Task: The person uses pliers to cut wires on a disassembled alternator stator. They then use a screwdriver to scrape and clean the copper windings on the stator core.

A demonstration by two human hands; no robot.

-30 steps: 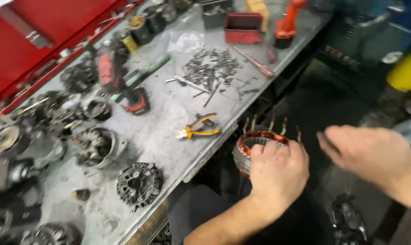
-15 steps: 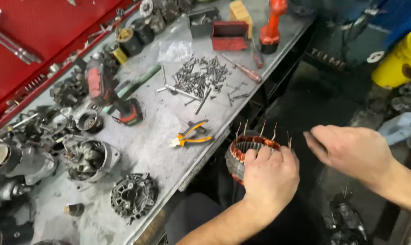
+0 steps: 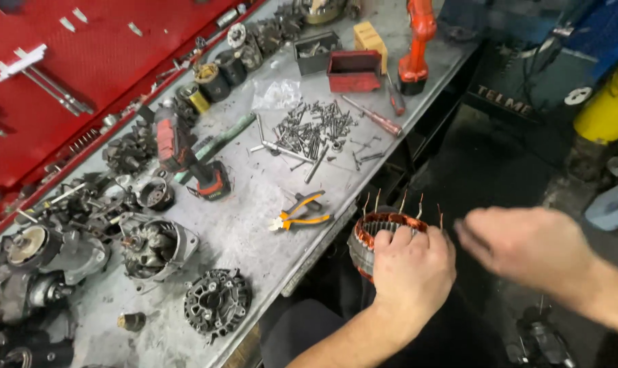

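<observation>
Hands hold a round metal ring wound with copper wire [image 3: 377, 235], just off the front edge of the workbench [image 3: 254, 225], over the person's lap. The left hand [image 3: 412, 269] is closed over the ring's top and grips it tight. The right hand [image 3: 527, 245] is beside the ring, not touching it; it is blurry, so I cannot tell if its fingers are spread or pinched.

Thin copper wire ends stick up from the ring. I think they could poke a finger or get bent if a hand bumps them. The ring has nothing under it, so it could drop to the dark floor if the grip slips.

The workbench is grey, dusty and crowded. Orange pliers [image 3: 300, 212] lie near the front edge. A pile of screws [image 3: 312, 129] sits toward the back, and a red drill [image 3: 183, 153] lies left of the pile. Dirty motor parts [image 3: 152, 245] fill the left end. A red tool board [image 3: 84, 75] stands behind.
</observation>
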